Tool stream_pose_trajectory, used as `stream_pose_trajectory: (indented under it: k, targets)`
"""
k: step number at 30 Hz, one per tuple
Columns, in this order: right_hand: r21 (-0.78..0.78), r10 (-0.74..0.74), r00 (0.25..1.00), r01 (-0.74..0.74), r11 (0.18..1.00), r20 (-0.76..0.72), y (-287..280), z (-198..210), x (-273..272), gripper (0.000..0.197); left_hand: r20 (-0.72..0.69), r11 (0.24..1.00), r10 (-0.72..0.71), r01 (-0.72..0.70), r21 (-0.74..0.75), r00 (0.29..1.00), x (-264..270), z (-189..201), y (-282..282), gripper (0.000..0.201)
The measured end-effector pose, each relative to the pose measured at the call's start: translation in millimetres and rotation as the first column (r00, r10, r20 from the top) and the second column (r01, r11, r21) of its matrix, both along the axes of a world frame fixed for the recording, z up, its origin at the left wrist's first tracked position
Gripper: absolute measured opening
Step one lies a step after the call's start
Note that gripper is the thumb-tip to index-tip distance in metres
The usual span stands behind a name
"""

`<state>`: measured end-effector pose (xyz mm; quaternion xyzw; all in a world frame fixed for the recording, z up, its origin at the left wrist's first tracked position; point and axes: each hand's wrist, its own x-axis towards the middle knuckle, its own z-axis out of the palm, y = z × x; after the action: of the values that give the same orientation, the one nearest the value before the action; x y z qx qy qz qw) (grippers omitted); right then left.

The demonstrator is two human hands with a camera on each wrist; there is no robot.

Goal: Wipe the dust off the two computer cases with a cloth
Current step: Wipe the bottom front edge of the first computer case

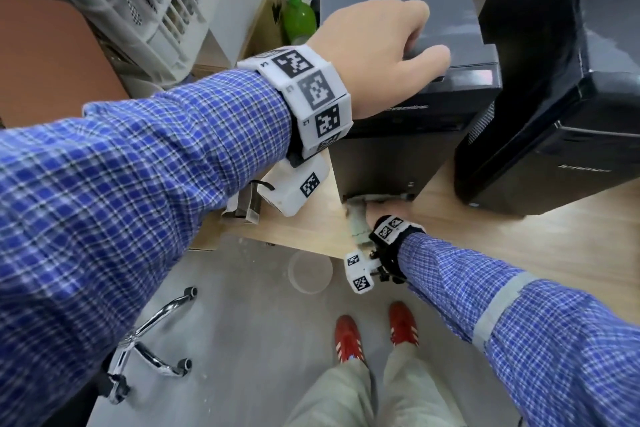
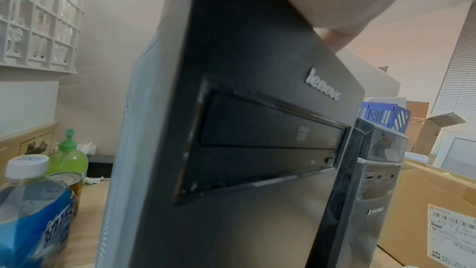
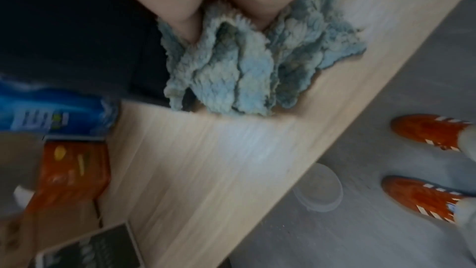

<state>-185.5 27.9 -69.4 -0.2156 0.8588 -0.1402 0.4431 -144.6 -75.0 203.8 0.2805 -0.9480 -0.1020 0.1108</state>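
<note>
**Left hand steadying the first case, right hand pressing the cloth at its base**

Your left hand (image 1: 377,55) curls over the top front edge of the left computer case (image 1: 398,135), thumb on its front panel, fingers on its top. Directly below that grip, at the foot of the case, your right hand (image 1: 379,215) holds the blue-grey cloth (image 3: 244,68) bunched between its fingers, touching the wooden table (image 1: 519,236). The second computer case (image 1: 554,107) stands just to the right of your left-hand grip, apart from both hands. A blue-labelled bottle (image 2: 33,211) stands to the left.
</note>
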Motion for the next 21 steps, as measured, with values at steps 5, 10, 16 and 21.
stream_pose_trajectory:
  k: [5, 10, 16, 21]
  targets:
    - [-0.034, 0.008, 0.993, -0.004, 0.999, 0.118, -22, -8, 22, 0.055, -0.013, 1.000, -0.008, 0.008, 0.001, 1.000, 2, -1, -3, 0.032]
    - [0.031, -0.082, 0.997, 0.082, 0.996, -0.008, 7, -15, -25, 0.052, -0.020, 1.000, -0.015, 0.015, 0.013, 1.000, 3, -2, -6, 0.031]
    - [0.048, -0.100, 0.995, 0.099, 0.994, 0.028, 29, 8, -57, 0.040, -0.077, 0.994, 0.033, -0.025, 0.111, 0.997, 1, 2, -7, 0.035]
    - [0.076, 0.031, 0.990, -0.041, 0.996, 0.138, 47, 40, -59, 0.041, -0.113, 0.984, 0.098, -0.079, 0.158, 0.989, 5, 9, -4, 0.032]
